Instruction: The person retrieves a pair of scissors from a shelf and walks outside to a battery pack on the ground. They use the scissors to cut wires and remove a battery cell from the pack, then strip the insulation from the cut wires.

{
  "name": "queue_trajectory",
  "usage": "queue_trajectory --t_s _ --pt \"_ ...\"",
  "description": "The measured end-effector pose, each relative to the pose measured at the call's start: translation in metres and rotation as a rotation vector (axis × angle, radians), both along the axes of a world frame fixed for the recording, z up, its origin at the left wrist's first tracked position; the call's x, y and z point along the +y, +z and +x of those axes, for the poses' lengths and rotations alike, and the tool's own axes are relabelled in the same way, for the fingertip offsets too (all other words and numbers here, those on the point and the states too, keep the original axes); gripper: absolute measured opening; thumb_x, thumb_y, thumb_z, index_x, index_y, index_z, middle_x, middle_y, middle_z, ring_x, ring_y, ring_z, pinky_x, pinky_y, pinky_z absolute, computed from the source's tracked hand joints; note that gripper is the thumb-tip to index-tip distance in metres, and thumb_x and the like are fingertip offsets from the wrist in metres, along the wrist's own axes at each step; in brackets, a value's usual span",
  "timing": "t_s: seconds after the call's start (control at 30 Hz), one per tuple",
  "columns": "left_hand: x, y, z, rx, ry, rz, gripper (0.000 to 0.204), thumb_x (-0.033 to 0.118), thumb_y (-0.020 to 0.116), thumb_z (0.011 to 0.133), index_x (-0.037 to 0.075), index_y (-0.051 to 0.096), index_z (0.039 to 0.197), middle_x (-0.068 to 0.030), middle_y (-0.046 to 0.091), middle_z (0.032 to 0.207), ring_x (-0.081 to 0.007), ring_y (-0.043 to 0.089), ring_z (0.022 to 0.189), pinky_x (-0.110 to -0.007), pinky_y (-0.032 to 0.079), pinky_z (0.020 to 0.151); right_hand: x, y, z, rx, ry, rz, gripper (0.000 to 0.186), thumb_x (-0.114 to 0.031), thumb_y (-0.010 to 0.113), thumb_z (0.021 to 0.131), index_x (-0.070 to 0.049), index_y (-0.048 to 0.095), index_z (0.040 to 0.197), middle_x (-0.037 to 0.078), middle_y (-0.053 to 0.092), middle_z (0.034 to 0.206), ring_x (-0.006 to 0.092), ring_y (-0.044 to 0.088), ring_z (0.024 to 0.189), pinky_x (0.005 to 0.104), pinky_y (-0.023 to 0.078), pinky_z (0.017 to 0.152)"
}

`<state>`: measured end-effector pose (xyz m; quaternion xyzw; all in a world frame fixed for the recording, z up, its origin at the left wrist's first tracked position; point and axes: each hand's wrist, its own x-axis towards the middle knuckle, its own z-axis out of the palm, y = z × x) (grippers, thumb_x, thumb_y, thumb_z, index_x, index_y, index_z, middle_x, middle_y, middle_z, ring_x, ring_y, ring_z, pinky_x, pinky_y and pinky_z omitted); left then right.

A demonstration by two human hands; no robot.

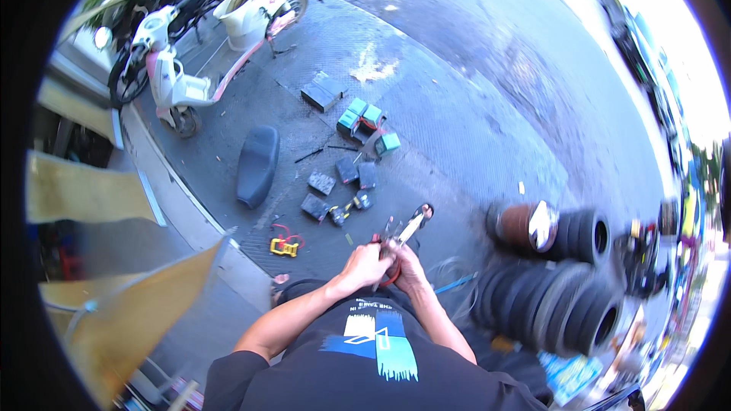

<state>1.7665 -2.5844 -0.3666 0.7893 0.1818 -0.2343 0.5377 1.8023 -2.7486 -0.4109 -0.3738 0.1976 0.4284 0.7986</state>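
In front of my body, my left hand and my right hand come close together, both with curled fingers. Between and beyond them a pale, elongated piece points up and to the right; blur hides its kind. A thin red curve, perhaps a wire, shows between the hands. Ahead on the ground lie several dark battery blocks and a yellow-and-black tool. To the left rests a yellow device with red leads.
Farther ahead are several green-topped batteries and a black box. A scooter seat lies at left, below a white-and-pink scooter. Stacked tyres and a brown drum stand at right. Tan cloth hangs at lower left.
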Motion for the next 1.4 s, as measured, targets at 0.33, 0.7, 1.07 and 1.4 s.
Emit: queue_trajectory --t_s 0.33,0.7,1.07,1.4 --pt "-0.158 -0.132 0.234 0.218 0.604 -0.205 0.042 0.038 0.066 0.108 -0.001 0.075 0.094 -0.0074 0.07 0.076 -0.0149 0.065 0.072 -0.036 0.052 0.068 -0.123 -0.152 0.447 -0.589 0.992 -0.9 0.043 -0.019 0.088 0.084 0.0 0.062 0.113 0.017 0.077 0.097 0.0303 0.075 0.088 0.0441 0.06 0.084" --pt "-0.072 -0.436 0.409 -0.031 0.563 0.067 0.017 0.009 0.06 0.1 0.0 0.071 0.109 -0.0138 0.074 0.097 -0.03 0.072 0.093 -0.043 0.058 0.085 -0.074 -0.394 0.736 -1.1 1.526 -1.306 0.032 -0.006 0.062 0.091 0.002 0.058 0.121 0.038 0.074 0.111 0.055 0.073 0.11 0.0592 0.059 0.097" --pt "-0.111 -0.788 0.628 0.002 0.347 0.315 0.017 0.002 0.052 0.1 -0.003 0.062 0.113 -0.0244 0.061 0.113 -0.0457 0.064 0.109 -0.054 0.056 0.099 0.028 -0.759 0.867 -1.661 1.377 -1.275 0.025 -0.006 0.066 0.089 0.003 0.056 0.11 0.034 0.074 0.099 0.0517 0.075 0.092 0.0602 0.06 0.083" --pt "-0.114 -0.919 0.676 -0.414 0.188 0.595 0.024 0.015 0.061 0.095 -0.003 0.069 0.109 -0.0227 0.062 0.125 -0.0409 0.058 0.127 -0.048 0.055 0.106 0.065 -0.79 0.89 -1.317 1.878 -0.549 0.058 -0.033 0.075 0.097 0.007 0.058 0.136 0.03 0.076 0.105 0.0435 0.075 0.102 0.0495 0.059 0.091"
